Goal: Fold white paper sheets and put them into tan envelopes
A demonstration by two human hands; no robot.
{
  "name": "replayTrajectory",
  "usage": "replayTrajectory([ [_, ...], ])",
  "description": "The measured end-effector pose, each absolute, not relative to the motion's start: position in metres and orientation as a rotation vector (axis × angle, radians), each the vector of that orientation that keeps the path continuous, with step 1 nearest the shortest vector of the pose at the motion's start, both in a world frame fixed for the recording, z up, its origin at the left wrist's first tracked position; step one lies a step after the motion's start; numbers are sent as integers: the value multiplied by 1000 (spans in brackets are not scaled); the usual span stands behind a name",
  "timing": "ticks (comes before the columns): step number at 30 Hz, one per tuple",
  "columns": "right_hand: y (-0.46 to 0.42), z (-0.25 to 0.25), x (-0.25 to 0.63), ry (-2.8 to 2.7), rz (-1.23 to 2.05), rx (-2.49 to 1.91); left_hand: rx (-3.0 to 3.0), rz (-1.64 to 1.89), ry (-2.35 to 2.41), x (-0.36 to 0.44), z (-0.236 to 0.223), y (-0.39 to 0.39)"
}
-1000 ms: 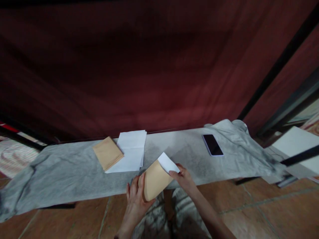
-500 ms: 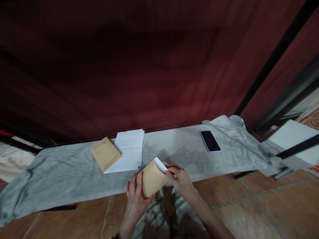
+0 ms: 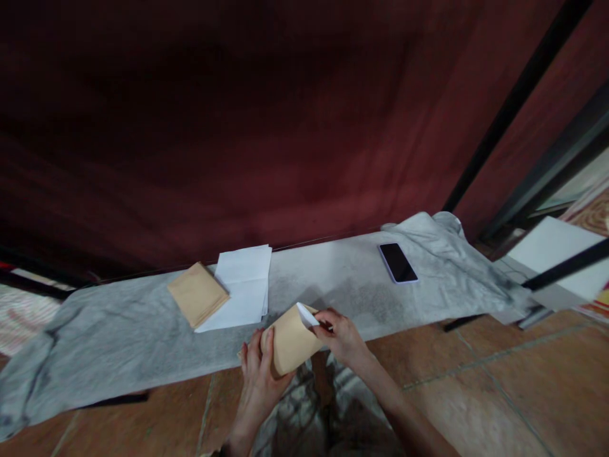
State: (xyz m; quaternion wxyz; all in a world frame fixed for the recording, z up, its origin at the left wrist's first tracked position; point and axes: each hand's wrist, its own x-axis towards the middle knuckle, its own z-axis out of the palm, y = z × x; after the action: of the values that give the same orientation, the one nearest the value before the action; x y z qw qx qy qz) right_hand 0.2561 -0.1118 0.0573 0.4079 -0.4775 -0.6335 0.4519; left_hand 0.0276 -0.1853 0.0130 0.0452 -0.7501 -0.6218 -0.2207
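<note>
A tan paper envelope point(image 3: 291, 341) is held over the front edge of the cloth-covered bench, tilted up to the right. My left hand point(image 3: 261, 371) grips its left side, fingers on top and thumb along the lower edge. At the envelope's mouth, my right hand point(image 3: 343, 337) pinches a folded white paper point(image 3: 307, 315), most of which lies inside the envelope. Its right fingertips are partly hidden at the opening. To the left, a stack of tan envelopes point(image 3: 197, 295) rests partly on several white sheets point(image 3: 243, 279).
A phone point(image 3: 398, 263) with a pale purple case lies on the right part of the grey cloth point(image 3: 333, 266). Behind the bench hangs a dark red curtain point(image 3: 295, 158). A black pole point(image 3: 504, 127) and a white panel point(image 3: 556, 254) stand at the right.
The white paper has slid deeper into the envelope, with less of it showing. My right hand stays at the opening; my left hand keeps its hold. The view has shifted slightly.
</note>
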Motion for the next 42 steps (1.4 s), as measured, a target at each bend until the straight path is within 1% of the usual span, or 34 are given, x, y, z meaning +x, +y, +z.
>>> replayTrajectory([
  [6, -110, 53, 250, -1259, 1184, -1267, -2304, -681, -1863, 33, 15, -182],
  [12, -103, 52, 253, -1354, 1340, -1321, -2352, -692, -1805, 35, 17, -179],
  [18, -104, 53, 253, -1329, 1340, -1380, -2358, -702, -1820, 37, 19, -178],
  [21, -103, 50, 251, -1273, 1357, -1379, -2373, -697, -1844, 37, 20, -178],
  [23, -100, 48, 250, -1127, 1396, -1343, -2386, -744, -1880, 37, 21, -178],
  [25, -95, 47, 249, -958, 1428, -1295, -2336, -914, -1989, 37, 23, -178],
  [26, -92, 46, 249, -889, 1436, -1275, -2260, -1065, -2085, 38, 24, -179],
  [31, -88, 43, 247, -668, 1461, -1184, -1437, -2093, -2662, 54, 26, -177],
  [34, -92, 41, 245, -504, 1415, -1137, -1024, -2590, -2848, 66, 31, -165],
  [36, -94, 41, 245, -438, 1383, -1094, -776, -2755, -2760, 71, 37, -153],
  [39, -97, 41, 246, -383, 1383, -992, -561, -2871, -2592, 76, 49, -136],
  [42, -100, 39, 243, -372, 1381, -934, -379, -3186, -2729, 88, 55, -126],
])
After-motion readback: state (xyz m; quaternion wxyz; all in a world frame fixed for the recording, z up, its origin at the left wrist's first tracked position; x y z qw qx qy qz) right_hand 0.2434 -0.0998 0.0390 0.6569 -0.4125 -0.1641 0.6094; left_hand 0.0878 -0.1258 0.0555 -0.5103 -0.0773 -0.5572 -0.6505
